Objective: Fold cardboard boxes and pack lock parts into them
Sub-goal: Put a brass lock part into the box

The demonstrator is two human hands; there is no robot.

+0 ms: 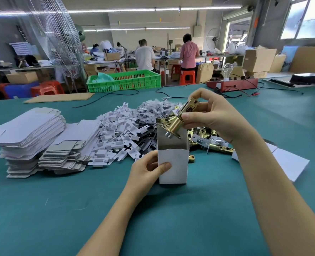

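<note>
Her left hand [149, 168] grips the upright white box [173, 163] standing open on the green table [60, 209]. Above its mouth, the right hand [214, 117] pinches a brass latch [175, 124], tilted down into the opening.

A factory packing hall: the long teal-covered desk [42, 209] carries stacks of flat box blanks [29, 137] and heaps of brass lock parts [210, 141]. Beyond its far edge, workers [145, 56] sit on red stools [187, 76] at benches among cartons [258, 60], a green crate [125, 80] and strip lights [112, 10].
</note>
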